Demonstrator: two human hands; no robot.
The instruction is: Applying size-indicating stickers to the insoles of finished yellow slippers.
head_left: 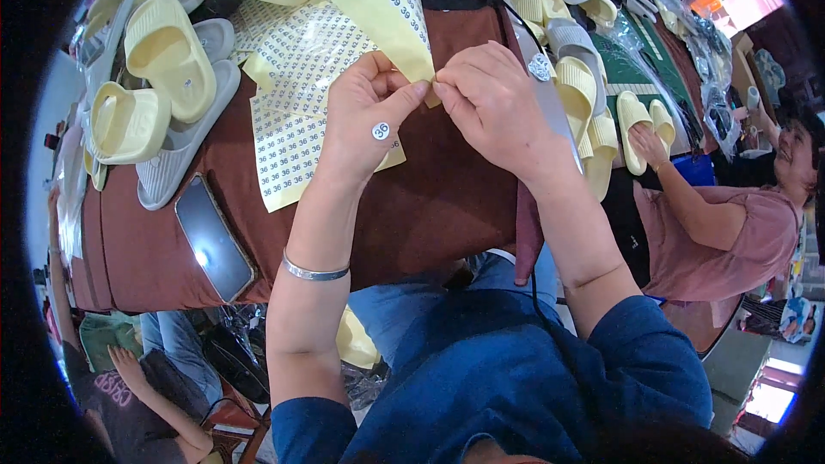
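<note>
Above the brown-covered table, my left hand (363, 116) grips the lower corner of a pale yellow sticker sheet (369, 0) between thumb and curled fingers. The sheet rises from that corner, its printed face partly turned away. My right hand (494, 107) is closed in a pinch at the same corner, its fingertips meeting my left thumb. Whether a loose sticker is between those fingertips cannot be seen. One round white sticker (380, 131) clings to the base of my left thumb. More printed sticker sheets (288, 159) lie overlapping beneath and behind my left hand.
Pale yellow slippers (172, 51) and grey slippers (193, 133) pile up at left, near a dark phone (215, 236). More slippers (574, 86) line the right side. A co-worker in pink (713, 241) handles yellow slippers there; another person (137, 387) sits lower left.
</note>
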